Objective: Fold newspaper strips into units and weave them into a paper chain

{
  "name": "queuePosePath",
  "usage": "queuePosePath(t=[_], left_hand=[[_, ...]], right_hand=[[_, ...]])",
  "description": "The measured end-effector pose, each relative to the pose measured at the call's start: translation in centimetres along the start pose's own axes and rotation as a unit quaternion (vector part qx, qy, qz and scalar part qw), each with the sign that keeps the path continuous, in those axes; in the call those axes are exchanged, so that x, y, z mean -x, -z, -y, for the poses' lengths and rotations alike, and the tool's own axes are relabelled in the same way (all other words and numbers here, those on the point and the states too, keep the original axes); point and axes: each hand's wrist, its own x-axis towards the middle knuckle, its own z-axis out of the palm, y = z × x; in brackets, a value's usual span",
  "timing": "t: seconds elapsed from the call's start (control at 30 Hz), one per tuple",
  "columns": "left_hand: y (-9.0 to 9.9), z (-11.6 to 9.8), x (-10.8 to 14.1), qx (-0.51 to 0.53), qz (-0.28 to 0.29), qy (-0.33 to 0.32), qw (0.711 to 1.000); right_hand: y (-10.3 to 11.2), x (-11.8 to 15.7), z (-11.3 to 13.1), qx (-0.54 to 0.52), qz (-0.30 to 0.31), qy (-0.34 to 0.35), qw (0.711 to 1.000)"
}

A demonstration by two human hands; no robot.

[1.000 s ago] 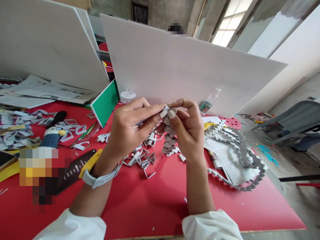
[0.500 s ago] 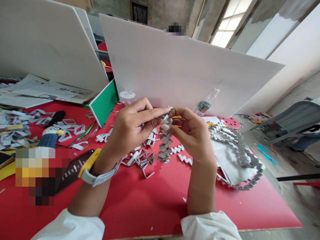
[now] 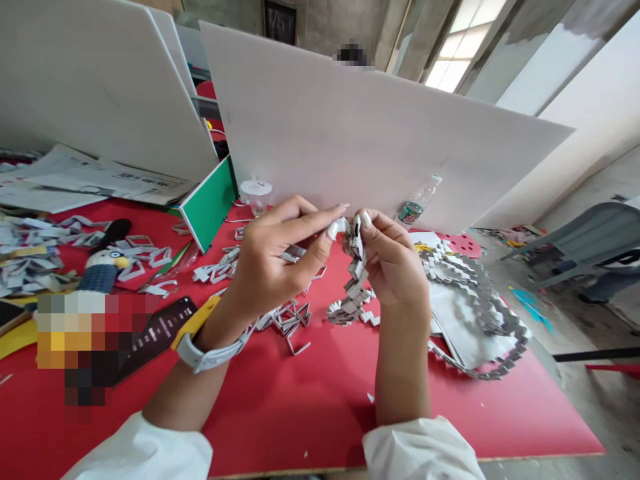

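Observation:
A zigzag chain of folded paper (image 3: 355, 283) hangs from my right hand (image 3: 397, 260), whose thumb and fingers are closed around its upper end. The lower end curls just above the red table. My left hand (image 3: 280, 250) wears a pale watch strap and pinches a small white folded paper strip (image 3: 340, 225) at the chain's top end. Whether this strip is tucked into the chain cannot be made out. Below the hands, loose folded paper links (image 3: 285, 321) lie in a pile, with a short zigzag piece (image 3: 370, 319) to their right.
A long paper chain (image 3: 493, 373) curves over white sheets at right. A plastic bottle (image 3: 417, 203) and lidded cup (image 3: 257, 195) stand before a white divider (image 3: 375, 127). At left are a green board (image 3: 210, 203), phone (image 3: 157, 333), bird doll (image 3: 100, 270) and more paper links (image 3: 30, 267).
My right hand has turned, thumb now upward, tilting the chain so its lower end curls leftward. My left fingertips have drawn slightly apart from the right ones, with a white strip between them.

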Motion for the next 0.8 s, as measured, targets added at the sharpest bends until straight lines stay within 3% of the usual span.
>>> queuePosePath(t=[0.23,0.5,0.8], left_hand=[[-0.37,-0.59,0.20,0.033,0.005,0.037,0.999],[-0.50,-0.52,0.16,-0.042,0.009,-0.021,0.999],[-0.44,-1.03,0.29,-0.026,0.000,0.054,0.998]], right_hand=[[-0.72,0.36,0.15,-0.006,-0.023,-0.008,1.000],[-0.67,0.38,0.13,0.024,-0.046,0.006,0.999],[-1.02,0.78,0.25,0.152,-0.055,0.102,0.982]])
